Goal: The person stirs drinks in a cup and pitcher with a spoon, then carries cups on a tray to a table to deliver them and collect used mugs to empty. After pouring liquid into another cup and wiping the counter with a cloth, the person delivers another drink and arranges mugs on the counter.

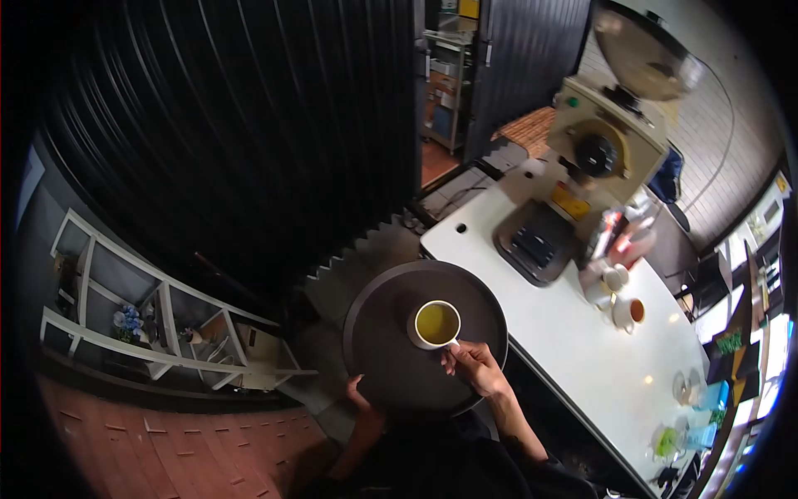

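A round dark brown tray (382, 333) is held level in front of my body. My left hand (363, 397) grips its near left rim, thumb on the edge and the other fingers hidden underneath. My right hand (475, 368) is closed on the handle of a white cup (416, 331) with yellow-green liquid in it. The cup is upright over the middle of the tray; whether its base touches the tray I cannot tell.
To the right, a white table (549, 341) carries a coffee grinder (611, 137), white cups (629, 314) and several glasses (667, 441). A white shelf (166, 316) with flowers stands left, before a black corrugated wall (249, 125).
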